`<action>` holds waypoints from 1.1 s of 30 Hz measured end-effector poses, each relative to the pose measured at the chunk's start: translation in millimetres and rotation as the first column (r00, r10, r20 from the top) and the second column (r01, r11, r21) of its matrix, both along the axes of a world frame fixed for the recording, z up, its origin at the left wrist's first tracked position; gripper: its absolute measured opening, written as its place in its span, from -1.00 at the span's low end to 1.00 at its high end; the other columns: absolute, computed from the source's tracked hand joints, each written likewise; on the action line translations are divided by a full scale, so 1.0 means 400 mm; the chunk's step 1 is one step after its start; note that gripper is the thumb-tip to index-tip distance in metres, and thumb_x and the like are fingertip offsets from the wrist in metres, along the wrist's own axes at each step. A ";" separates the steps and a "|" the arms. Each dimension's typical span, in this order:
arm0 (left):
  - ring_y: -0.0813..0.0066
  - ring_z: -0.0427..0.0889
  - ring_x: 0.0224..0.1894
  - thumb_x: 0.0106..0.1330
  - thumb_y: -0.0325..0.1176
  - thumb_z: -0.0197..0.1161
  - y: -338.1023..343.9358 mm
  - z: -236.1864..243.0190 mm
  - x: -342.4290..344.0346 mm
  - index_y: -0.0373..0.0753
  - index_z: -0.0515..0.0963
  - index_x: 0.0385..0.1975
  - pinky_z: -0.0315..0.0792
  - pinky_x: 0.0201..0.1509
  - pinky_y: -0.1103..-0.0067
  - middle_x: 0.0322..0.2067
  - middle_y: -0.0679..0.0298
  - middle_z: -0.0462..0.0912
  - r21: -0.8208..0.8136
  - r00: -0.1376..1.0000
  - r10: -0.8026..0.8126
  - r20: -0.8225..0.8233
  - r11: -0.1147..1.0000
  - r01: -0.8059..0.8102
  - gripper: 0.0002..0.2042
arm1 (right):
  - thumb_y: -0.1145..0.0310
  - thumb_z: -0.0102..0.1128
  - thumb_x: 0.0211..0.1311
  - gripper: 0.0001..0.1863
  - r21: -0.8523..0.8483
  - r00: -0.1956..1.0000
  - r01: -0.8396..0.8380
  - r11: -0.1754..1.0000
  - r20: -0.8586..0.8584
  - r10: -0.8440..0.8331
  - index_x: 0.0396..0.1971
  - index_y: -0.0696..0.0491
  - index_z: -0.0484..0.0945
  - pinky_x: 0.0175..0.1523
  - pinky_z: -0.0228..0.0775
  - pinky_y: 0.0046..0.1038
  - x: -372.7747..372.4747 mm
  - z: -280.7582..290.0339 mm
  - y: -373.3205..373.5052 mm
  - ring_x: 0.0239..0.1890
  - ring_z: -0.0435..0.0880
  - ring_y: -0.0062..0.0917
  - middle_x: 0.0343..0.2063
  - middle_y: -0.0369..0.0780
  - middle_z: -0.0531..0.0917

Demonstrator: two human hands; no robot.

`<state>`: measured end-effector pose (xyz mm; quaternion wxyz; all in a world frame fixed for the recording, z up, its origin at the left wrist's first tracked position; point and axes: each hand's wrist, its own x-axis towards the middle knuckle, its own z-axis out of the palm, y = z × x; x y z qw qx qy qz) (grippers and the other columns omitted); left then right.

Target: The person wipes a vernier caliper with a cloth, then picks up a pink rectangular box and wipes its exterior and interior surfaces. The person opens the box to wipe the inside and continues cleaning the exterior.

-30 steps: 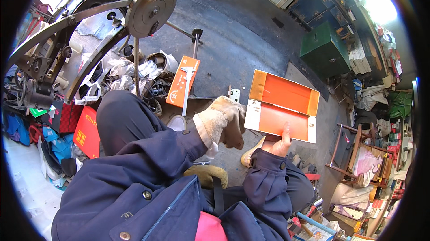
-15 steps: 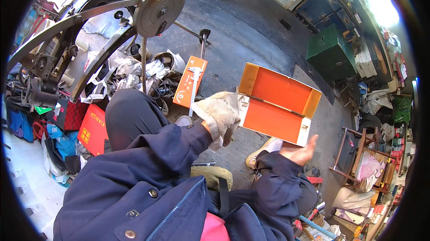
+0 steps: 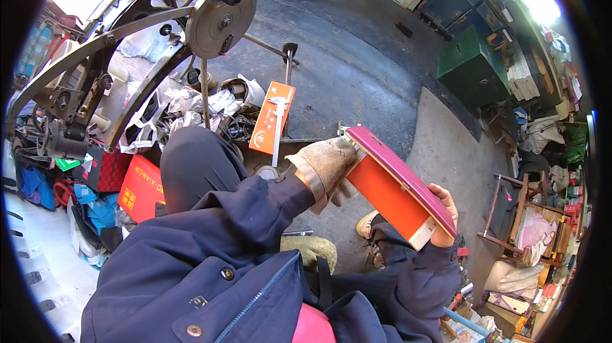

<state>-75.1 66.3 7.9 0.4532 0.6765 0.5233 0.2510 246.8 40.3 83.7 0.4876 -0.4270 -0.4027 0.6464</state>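
Case, right of frame centre, is clamped between my gloved left hand and bare right hand; slackening could drop the half-raised lid.

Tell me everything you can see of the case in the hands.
The case is long and rectangular, with a magenta lid, orange interior and pale end piece. It looks like plastic or card. It is partly open, held above the floor, slanting down to the picture's right. The bare right hand grips one end; the gloved left meets the other.
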 end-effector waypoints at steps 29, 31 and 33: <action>0.07 0.61 -0.08 -0.03 -0.45 0.28 0.012 0.011 0.005 -0.30 0.58 -0.30 0.51 0.04 0.37 -0.17 0.04 0.61 0.249 0.851 0.057 -0.523 0.964 0.088 -0.75 | 0.01 0.18 0.42 -0.63 -0.012 0.814 0.464 0.886 0.401 -0.421 -0.29 0.04 0.62 -0.63 0.18 -0.75 -0.043 -0.064 -0.001 -0.59 0.46 -0.87 -0.44 -0.45 0.63; 0.10 0.66 -0.13 0.07 -0.28 0.28 0.038 0.002 0.000 -0.35 0.60 -0.17 0.53 -0.04 0.35 -0.22 0.04 0.62 0.151 0.903 -0.072 -0.424 0.977 0.149 -0.65 | -0.02 0.17 0.42 -0.61 -0.050 0.816 0.450 0.892 0.427 -0.388 -0.31 0.05 0.62 -0.64 0.12 -0.75 -0.025 -0.072 -0.005 -0.62 0.42 -0.89 -0.47 -0.45 0.62; -0.02 0.56 0.00 -0.17 -0.34 0.44 0.046 -0.003 -0.013 -0.56 0.58 -0.23 0.50 0.08 0.42 -0.06 -0.11 0.52 0.198 0.733 -0.261 -0.628 0.857 0.476 -0.51 | -0.05 0.15 0.42 -0.58 -0.060 0.827 0.432 0.900 0.426 -0.368 -0.33 0.05 0.62 -0.65 0.07 -0.75 -0.014 -0.081 -0.008 -0.65 0.38 -0.90 -0.50 -0.45 0.61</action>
